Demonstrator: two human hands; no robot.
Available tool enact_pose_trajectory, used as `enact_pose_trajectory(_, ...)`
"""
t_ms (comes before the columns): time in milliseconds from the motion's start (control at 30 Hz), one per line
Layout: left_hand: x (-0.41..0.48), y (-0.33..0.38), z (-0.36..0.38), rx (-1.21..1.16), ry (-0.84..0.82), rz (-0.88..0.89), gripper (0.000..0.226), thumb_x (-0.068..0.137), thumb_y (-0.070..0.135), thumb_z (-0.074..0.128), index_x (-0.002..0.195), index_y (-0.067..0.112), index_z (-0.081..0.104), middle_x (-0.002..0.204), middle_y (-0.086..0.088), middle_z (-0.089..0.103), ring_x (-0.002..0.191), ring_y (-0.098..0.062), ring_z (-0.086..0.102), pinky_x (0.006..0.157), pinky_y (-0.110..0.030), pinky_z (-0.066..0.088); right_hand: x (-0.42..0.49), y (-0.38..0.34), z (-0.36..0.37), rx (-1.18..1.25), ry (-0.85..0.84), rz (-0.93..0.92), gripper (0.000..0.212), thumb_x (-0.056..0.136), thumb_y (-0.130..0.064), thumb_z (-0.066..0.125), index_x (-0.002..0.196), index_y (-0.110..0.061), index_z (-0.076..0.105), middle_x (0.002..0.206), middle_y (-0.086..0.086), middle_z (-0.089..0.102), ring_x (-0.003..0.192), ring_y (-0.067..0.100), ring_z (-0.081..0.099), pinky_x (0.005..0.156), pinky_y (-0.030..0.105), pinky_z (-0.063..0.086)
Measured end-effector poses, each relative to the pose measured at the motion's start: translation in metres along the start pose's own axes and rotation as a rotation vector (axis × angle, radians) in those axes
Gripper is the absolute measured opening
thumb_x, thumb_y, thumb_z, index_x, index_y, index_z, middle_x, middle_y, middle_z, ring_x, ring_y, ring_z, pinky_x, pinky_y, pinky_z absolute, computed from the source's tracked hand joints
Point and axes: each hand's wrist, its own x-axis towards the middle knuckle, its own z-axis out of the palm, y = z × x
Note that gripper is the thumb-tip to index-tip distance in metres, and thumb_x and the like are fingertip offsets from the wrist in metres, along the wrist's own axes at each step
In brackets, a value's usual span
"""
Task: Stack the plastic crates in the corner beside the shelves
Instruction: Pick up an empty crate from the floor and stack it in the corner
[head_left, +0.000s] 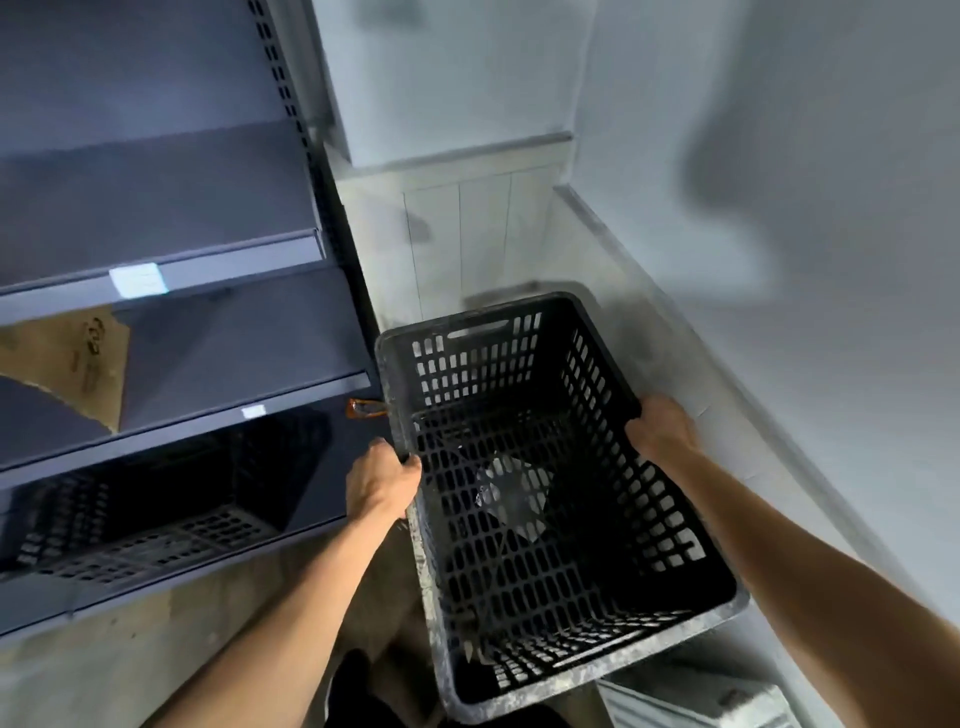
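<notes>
Head view: we hold one black plastic crate (545, 499) by its two long rims, in the corner between the dark metal shelves (171, 291) on our left and the pale wall (779, 260) on our right.

Left hand (382, 480): closed on the crate's left rim, about midway along it. The fingers (413, 462) curl over the rim's top edge, with the back of the hand on the outside of the crate.

Right hand (662, 423): closed on the right rim, nearer the far end; the fingers wrap over the rim and their tips are hidden from us.

The crate lies between the two hands, open top toward the camera, far end tilted toward the corner. Its walls and base are slotted mesh; the rim is smeared with pale dust. A pale patch shows through the base mesh; we cannot tell what it is. Whether the crate rests on anything below, we cannot tell.

Just left of the crate's far-left corner, a small orange object (363, 408) shows at the shelf's front edge. A torn piece of cardboard (78, 364) lies on a middle shelf. Another dark mesh crate (150, 540) sits on the lowest shelf. At the lower right, a pale ribbed object (701, 704) is partly in view under the crate's near end.
</notes>
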Motion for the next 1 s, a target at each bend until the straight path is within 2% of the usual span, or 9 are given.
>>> enact_pose_trajectory(167, -0.013, 0.014, 0.013, -0.024, -0.008, -0.046, 0.034, 0.090, 0.041, 0.059, 0.099, 0.009, 0.055, 0.090, -0.012, 0.074, 0.077, -0.031, 0.075, 0.075, -0.039, 0.059, 0.020, 0.003, -0.005, -0.037, -0.015, -0.066, 0.011, 0.082, -0.010, 0.054, 0.091, -0.006, 0.059, 0.087, 0.013, 0.062, 0.080, 0.030, 0.062, 0.061, 0.031, 0.045)
enact_pose_trajectory(267, -0.016, 0.022, 0.019, -0.026, -0.028, -0.058, 0.032, 0.092, 0.040, 0.059, 0.101, 0.009, 0.055, 0.089, -0.010, 0.074, 0.069, -0.026, 0.075, 0.072, -0.036, 0.060, 0.026, 0.010, -0.004, -0.064, -0.030, -0.081, 0.002, 0.083, -0.009, 0.054, 0.084, -0.008, 0.056, 0.082, 0.011, 0.061, 0.076, 0.028, 0.061, 0.058, 0.030, 0.043)
enact_pose_trajectory(367, -0.018, 0.028, 0.028, -0.020, -0.057, -0.061, 0.031, 0.095, 0.038, 0.058, 0.102, 0.008, 0.055, 0.090, -0.009, 0.073, 0.064, -0.023, 0.074, 0.070, -0.035, 0.060, 0.032, 0.023, 0.000, -0.085, -0.053, -0.079, 0.004, 0.084, -0.010, 0.055, 0.080, -0.009, 0.055, 0.077, 0.010, 0.062, 0.072, 0.026, 0.061, 0.056, 0.029, 0.042)
enact_pose_trajectory(500, -0.015, 0.028, 0.039, -0.006, -0.065, -0.074, 0.031, 0.094, 0.038, 0.059, 0.101, 0.008, 0.055, 0.094, -0.010, 0.072, 0.076, -0.028, 0.074, 0.075, -0.040, 0.061, 0.039, 0.036, 0.007, -0.069, -0.089, -0.102, 0.004, 0.081, -0.015, 0.056, 0.079, -0.013, 0.056, 0.073, 0.007, 0.062, 0.071, 0.027, 0.062, 0.057, 0.029, 0.043)
enact_pose_trajectory(700, -0.013, 0.030, 0.040, 0.030, -0.082, -0.080, 0.031, 0.096, 0.036, 0.058, 0.103, 0.007, 0.054, 0.097, -0.012, 0.071, 0.079, -0.030, 0.074, 0.075, -0.040, 0.061, 0.042, 0.045, 0.012, -0.063, -0.076, -0.127, 0.011, 0.076, -0.014, 0.054, 0.086, -0.015, 0.060, 0.078, 0.006, 0.064, 0.075, 0.027, 0.063, 0.063, 0.032, 0.051)
enact_pose_trajectory(833, -0.011, 0.035, 0.039, 0.061, -0.120, -0.068, 0.028, 0.097, 0.033, 0.055, 0.106, 0.006, 0.053, 0.095, -0.011, 0.071, 0.070, -0.026, 0.074, 0.062, -0.032, 0.056, 0.043, 0.053, 0.010, -0.093, -0.059, -0.138, 0.015, 0.079, -0.013, 0.054, 0.091, -0.017, 0.061, 0.081, 0.003, 0.064, 0.075, 0.023, 0.062, 0.067, 0.035, 0.055)
enact_pose_trajectory(933, -0.013, 0.038, 0.036, 0.063, -0.119, -0.073, 0.025, 0.098, 0.030, 0.054, 0.104, 0.006, 0.051, 0.089, -0.009, 0.067, 0.053, -0.020, 0.068, 0.045, -0.023, 0.044, 0.043, 0.053, 0.003, -0.084, -0.126, -0.178, 0.019, 0.080, -0.013, 0.054, 0.097, -0.018, 0.062, 0.089, 0.004, 0.065, 0.080, 0.023, 0.063, 0.072, 0.037, 0.057)
enact_pose_trajectory(1000, -0.014, 0.037, 0.036, 0.039, -0.121, -0.075, 0.023, 0.098, 0.028, 0.055, 0.102, 0.006, 0.051, 0.087, -0.008, 0.067, 0.048, -0.017, 0.066, 0.039, -0.020, 0.040, 0.041, 0.052, 0.000, -0.046, -0.153, -0.184, 0.022, 0.079, -0.014, 0.055, 0.098, -0.019, 0.063, 0.090, 0.004, 0.067, 0.082, 0.024, 0.064, 0.077, 0.040, 0.059)
